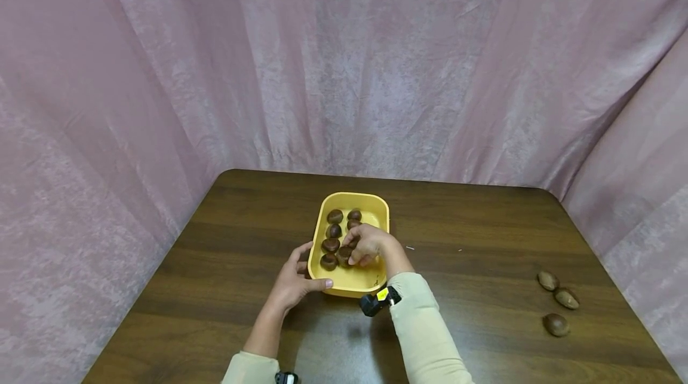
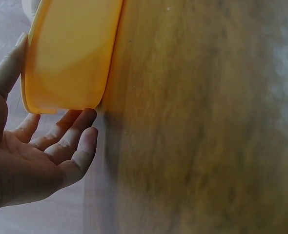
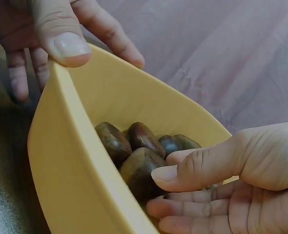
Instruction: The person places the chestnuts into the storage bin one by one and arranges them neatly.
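A yellow plastic tray [image 1: 352,279] stands on the table with several brown chestnuts [image 1: 330,245] inside, set in two rows. At its near left corner, my left hand [image 1: 292,281] holds the tray, thumb on the rim and fingers along the outer wall. My right hand [image 1: 372,243] reaches inside and pinches a chestnut [image 3: 140,170] between thumb and fingers, low beside the left row. In the left wrist view the tray's outer wall [image 2: 75,58] shows, with the left fingers [image 2: 68,146] curved under its end. The right hand covers part of the second row.
On the brown wooden table [image 1: 473,288], three more chestnuts [image 1: 556,325] lie at the right. Small pale scraps [image 1: 410,247] are right of the tray. A pink curtain [image 1: 376,73] hangs behind the table and along its sides.
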Available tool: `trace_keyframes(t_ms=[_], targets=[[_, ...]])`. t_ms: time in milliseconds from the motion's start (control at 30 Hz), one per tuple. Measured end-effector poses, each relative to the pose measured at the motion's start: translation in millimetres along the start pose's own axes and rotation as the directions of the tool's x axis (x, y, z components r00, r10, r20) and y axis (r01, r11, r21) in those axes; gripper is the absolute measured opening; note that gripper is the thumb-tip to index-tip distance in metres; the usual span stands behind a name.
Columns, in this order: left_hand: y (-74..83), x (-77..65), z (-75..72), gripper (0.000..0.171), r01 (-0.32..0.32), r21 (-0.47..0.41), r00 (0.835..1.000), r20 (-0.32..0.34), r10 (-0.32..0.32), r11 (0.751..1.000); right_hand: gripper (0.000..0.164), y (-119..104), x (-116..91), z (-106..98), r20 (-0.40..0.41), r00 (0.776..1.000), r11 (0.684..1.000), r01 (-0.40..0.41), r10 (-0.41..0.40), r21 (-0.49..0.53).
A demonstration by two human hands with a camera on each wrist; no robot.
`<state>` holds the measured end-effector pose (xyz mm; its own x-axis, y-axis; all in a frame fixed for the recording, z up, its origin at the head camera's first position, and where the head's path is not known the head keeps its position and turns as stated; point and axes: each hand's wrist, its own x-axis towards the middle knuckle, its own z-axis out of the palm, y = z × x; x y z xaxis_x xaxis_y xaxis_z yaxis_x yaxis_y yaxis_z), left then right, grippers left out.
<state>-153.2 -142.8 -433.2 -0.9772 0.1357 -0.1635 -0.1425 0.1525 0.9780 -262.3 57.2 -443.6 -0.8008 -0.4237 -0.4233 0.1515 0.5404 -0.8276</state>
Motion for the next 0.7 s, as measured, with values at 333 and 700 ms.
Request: trace_keyframes(t_ms=[333,700], targets=[[0.3,-1.8,2.6,0.092,0.001,-0.008,1.000,-0.006,-0.001,1.000,0.037,-8.1,-20.8,-7.3,-0.017,0.994,0.993,0.109,-0.110,-0.049],[-28.6,13.8,2.0,0.096,-0.008,-0.029,0.999,-0.032,0.008,1.000,0.033,-13.0,-60.2,-20.2,0.002,0.946,0.912,0.313,-0.324,-0.264]])
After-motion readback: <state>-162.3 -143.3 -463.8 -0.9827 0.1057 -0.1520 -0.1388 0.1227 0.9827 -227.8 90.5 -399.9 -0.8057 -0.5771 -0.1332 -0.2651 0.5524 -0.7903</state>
